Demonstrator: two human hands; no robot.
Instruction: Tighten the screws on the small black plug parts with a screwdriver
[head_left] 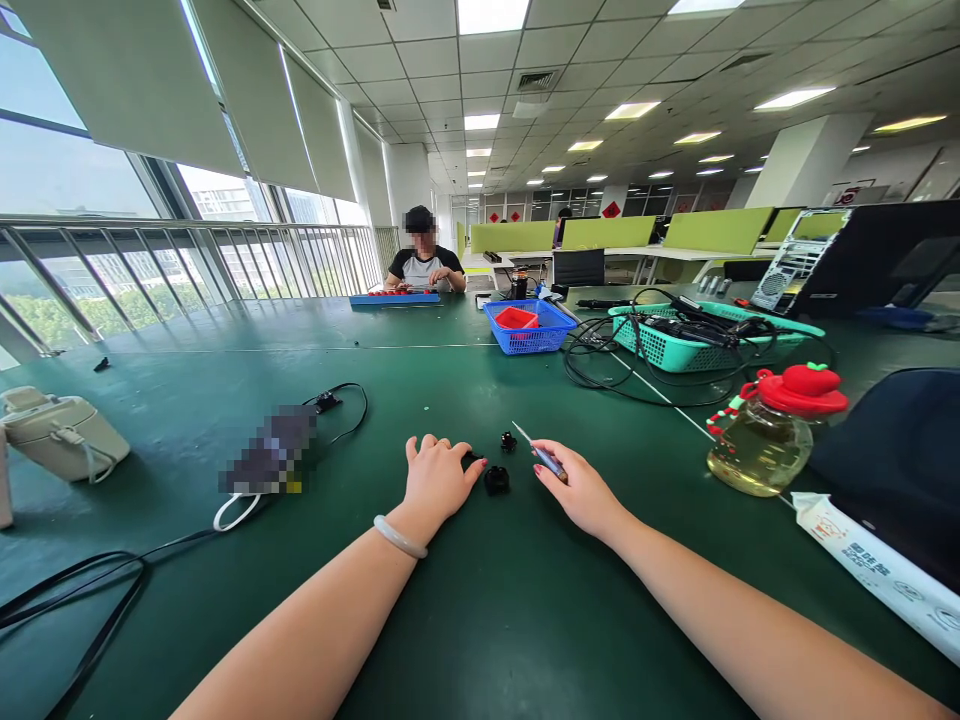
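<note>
On the green table (457, 620), my left hand (439, 475) rests palm down. Its thumb and fingers are around a small black piece (471, 460), mostly hidden. My right hand (574, 485) grips a slim tool (551, 463) with a dark handle and a thin pointed metal tip, which points up and left. Between my hands lie two small black parts: a round one (496, 480) close to my left thumb, and a smaller one (508, 441) just left of the tool's tip. The tip does not appear to touch either part.
A blue basket (529, 340) with a red tray and a teal basket (664, 352) of cables stand farther back. At right are a red-lidded bottle (765, 445) and white packet (877, 565). Left are a phone-like object (274, 450), cables and a beige case (64, 435). A person (427, 262) sits opposite.
</note>
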